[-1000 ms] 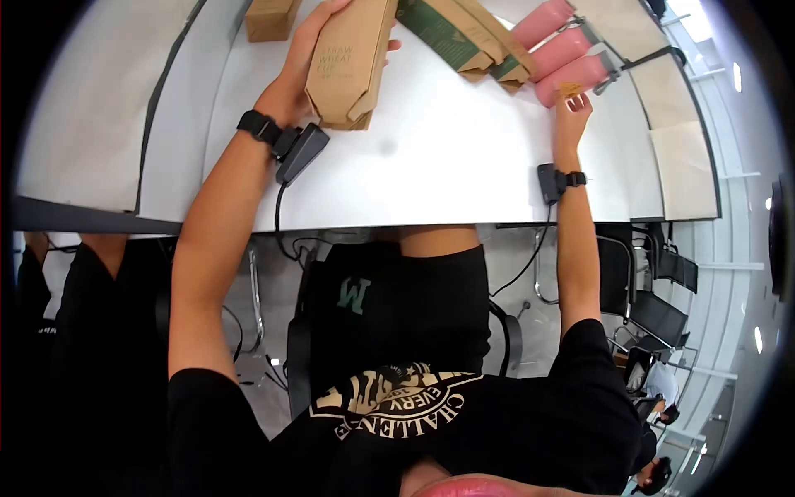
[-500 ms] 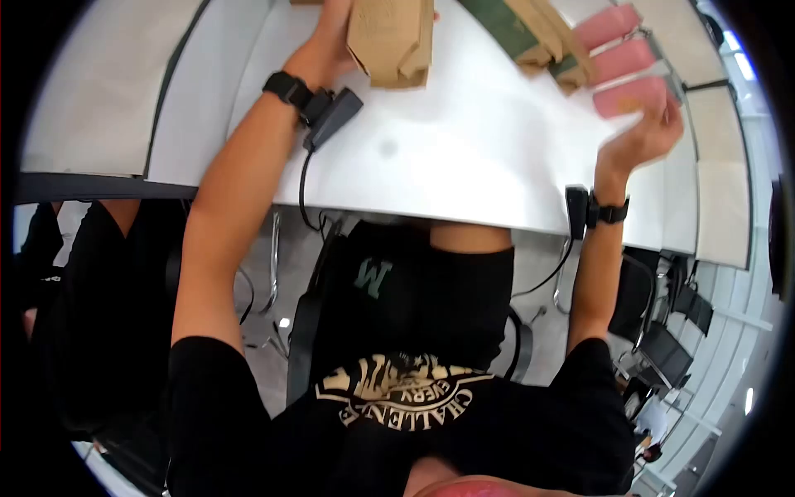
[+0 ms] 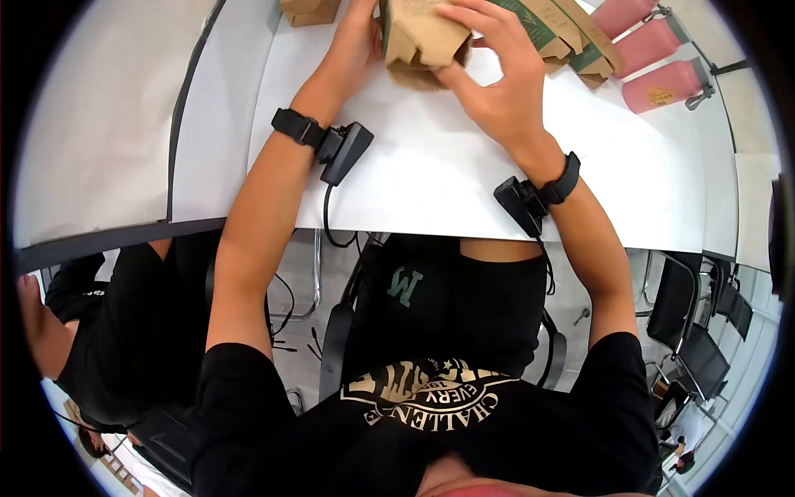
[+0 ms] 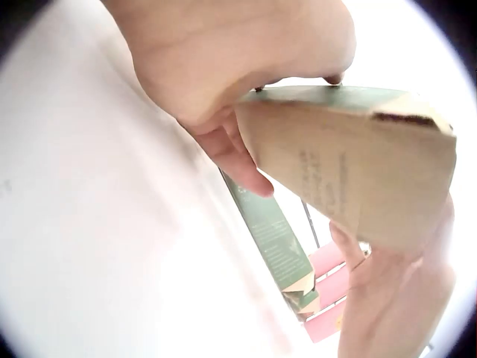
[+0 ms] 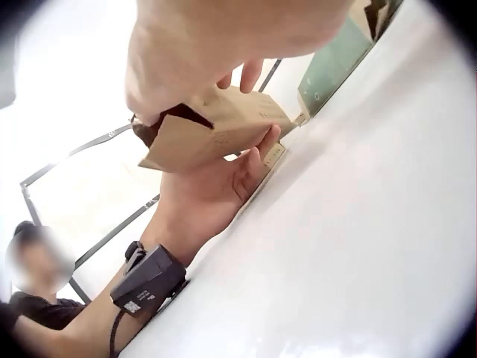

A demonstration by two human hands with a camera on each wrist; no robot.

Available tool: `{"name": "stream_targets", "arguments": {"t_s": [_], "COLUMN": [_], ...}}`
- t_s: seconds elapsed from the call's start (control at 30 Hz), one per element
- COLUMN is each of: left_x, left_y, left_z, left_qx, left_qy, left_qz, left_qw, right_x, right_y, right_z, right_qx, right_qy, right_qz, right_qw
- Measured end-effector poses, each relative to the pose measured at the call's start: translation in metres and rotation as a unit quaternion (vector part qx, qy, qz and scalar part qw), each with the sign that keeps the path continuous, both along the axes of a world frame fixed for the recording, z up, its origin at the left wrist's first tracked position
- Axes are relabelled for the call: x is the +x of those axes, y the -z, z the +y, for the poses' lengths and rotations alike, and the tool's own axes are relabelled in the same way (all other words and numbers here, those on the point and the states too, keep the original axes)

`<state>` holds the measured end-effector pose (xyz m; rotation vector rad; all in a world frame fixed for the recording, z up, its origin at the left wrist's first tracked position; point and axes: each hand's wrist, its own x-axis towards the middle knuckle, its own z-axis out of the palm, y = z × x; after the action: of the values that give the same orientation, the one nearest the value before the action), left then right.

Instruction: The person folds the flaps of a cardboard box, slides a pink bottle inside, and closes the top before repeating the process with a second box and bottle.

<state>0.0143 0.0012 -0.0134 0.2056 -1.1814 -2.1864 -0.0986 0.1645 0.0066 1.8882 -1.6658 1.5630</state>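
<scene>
My left hand (image 3: pixel 356 45) grips a brown cardboard box (image 3: pixel 421 37) with green sides, held raised at the far part of the table. Its near end has loose flaps and a dark opening, which shows in the right wrist view on the box (image 5: pixel 197 138). Across that end my right hand (image 3: pixel 505 91) spreads, its thumb at the flaps and its fingers over the upper face. From the left wrist view, printed text marks the broad face of the box (image 4: pixel 358 168), and the right hand (image 4: pixel 395 298) grips it from the other side.
Right of the held box lie further brown and green boxes (image 3: pixel 567 37). Beyond them, three pink bottles (image 3: pixel 661 87) with grey caps lie in a row. Another carton (image 3: pixel 310 10) stands at the back left, near a partition (image 3: pixel 116 116). Someone sits behind it (image 5: pixel 45 261).
My right hand has left the nearest pink bottle and come across to the box in my left hand. The box has tipped, bringing its flapped end toward me.
</scene>
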Motion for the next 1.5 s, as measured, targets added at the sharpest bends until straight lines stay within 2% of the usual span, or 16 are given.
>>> {"name": "stream_targets", "arguments": {"t_s": [0.07, 0.13, 0.17, 0.27, 0.47, 0.5, 0.63, 0.77, 0.87, 1.03, 1.13, 1.17, 1.27, 1.3, 1.4, 1.5], "left_x": [-0.005, -0.002, 0.001, 0.007, 0.010, 0.009, 0.006, 0.007, 0.010, 0.010, 0.014, 0.016, 0.012, 0.005, 0.007, 0.012], "left_y": [0.008, 0.018, 0.016, -0.007, -0.016, -0.019, -0.013, -0.004, -0.012, -0.009, -0.012, -0.012, -0.006, 0.010, 0.004, 0.000], "left_z": [-0.004, -0.021, -0.021, 0.002, 0.012, 0.014, 0.019, 0.009, 0.012, 0.009, 0.012, 0.013, 0.011, -0.012, 0.004, 0.009], "left_qx": [-0.275, -0.579, -0.577, -0.378, -0.440, -0.505, -0.400, -0.510, -0.530, -0.514, -0.441, -0.440, -0.422, -0.516, -0.388, -0.358], "left_qy": [-0.115, -0.253, -0.200, -0.046, -0.072, -0.112, -0.085, -0.154, -0.148, -0.150, -0.105, -0.105, -0.100, -0.121, -0.080, -0.057], "left_qz": [-0.065, -0.181, -0.160, -0.101, -0.137, -0.139, -0.124, -0.124, -0.130, -0.084, -0.141, -0.123, -0.018, -0.008, 0.012, -0.027], "left_qw": [0.952, 0.754, 0.775, 0.919, 0.885, 0.844, 0.904, 0.837, 0.825, 0.840, 0.880, 0.884, 0.901, 0.848, 0.918, 0.932], "right_x": [0.000, 0.001, -0.001, -0.004, -0.005, -0.004, -0.011, -0.001, -0.001, -0.010, -0.013, -0.007, -0.007, -0.003, -0.012, -0.009], "right_y": [-0.001, 0.005, 0.006, 0.010, 0.014, 0.014, 0.023, 0.017, 0.019, 0.021, 0.021, 0.019, 0.023, 0.020, 0.022, 0.023], "right_z": [0.006, 0.003, 0.004, -0.001, -0.002, -0.003, 0.004, 0.005, 0.002, 0.006, 0.004, 0.005, 0.000, 0.003, 0.004, 0.005], "right_qx": [0.001, -0.015, -0.016, -0.036, -0.027, -0.029, -0.019, 0.002, 0.007, 0.022, -0.003, -0.003, -0.040, -0.029, -0.037, -0.029], "right_qy": [0.004, -0.009, 0.021, 0.015, 0.015, 0.014, -0.033, -0.018, -0.012, -0.010, 0.002, -0.027, -0.030, -0.026, -0.044, -0.030], "right_qz": [-0.079, -0.196, -0.197, -0.246, -0.288, -0.289, -0.230, -0.224, -0.244, -0.187, -0.173, -0.257, -0.232, -0.270, -0.201, -0.184], "right_qw": [0.997, 0.980, 0.980, 0.968, 0.957, 0.957, 0.972, 0.975, 0.970, 0.982, 0.985, 0.966, 0.971, 0.962, 0.978, 0.982]}}
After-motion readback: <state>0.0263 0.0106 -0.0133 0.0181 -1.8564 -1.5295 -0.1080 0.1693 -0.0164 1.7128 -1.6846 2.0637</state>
